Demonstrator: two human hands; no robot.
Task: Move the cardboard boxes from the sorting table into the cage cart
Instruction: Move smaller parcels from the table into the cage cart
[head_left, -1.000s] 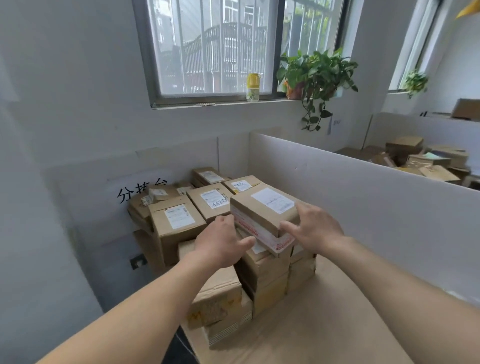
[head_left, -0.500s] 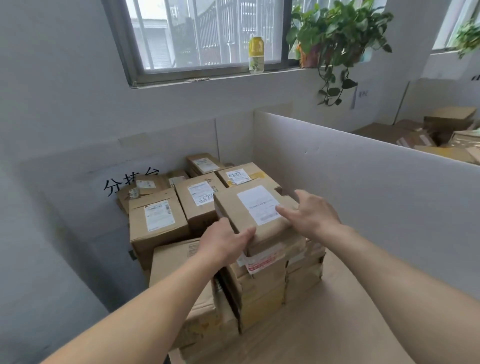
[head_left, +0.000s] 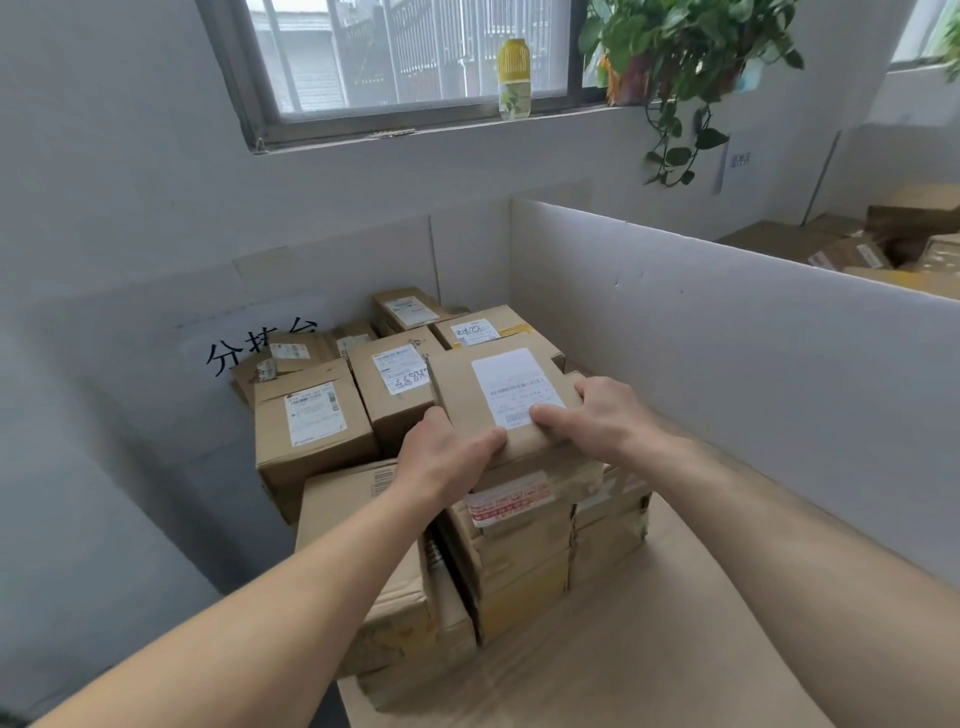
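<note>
Top cardboard box (head_left: 454, 387): brown, flat, with a white shipping label (head_left: 511, 382) on its upper face. It sits at the top of a stack of boxes (head_left: 519, 566) at the near end of the pile, on the sorting surface (head_left: 649, 654). Cannot tell whether its underside rests on the stack or is just clear of it.

Left hand (head_left: 444, 460): on the box's near-left corner, thumb lying across the top edge. Its other fingers wrap down the left side and are mostly hidden.

Right hand (head_left: 605, 421): on the near-right corner, thumb over the label's lower edge and barcode, fingers (head_left: 597, 387) curled over the right edge. Both hands are clamped on this one box.

Stack below: several taped boxes, the uppermost with red-and-white tape (head_left: 506, 501) on its near face. A larger carton (head_left: 343, 499) lies just beside it on the left.

Behind: more labelled boxes packed close, including a tall one (head_left: 311, 426) at the left and one with handwriting on its label (head_left: 397, 376).

Surroundings: a white partition (head_left: 727, 338) runs along the right of the surface, with further boxes (head_left: 883, 244) beyond it. A sign with black characters (head_left: 260, 348) is on the grey wall. Above is a window (head_left: 415, 52), with a yellow-capped bottle (head_left: 514, 78) and a trailing plant (head_left: 685, 47) on the sill.
</note>
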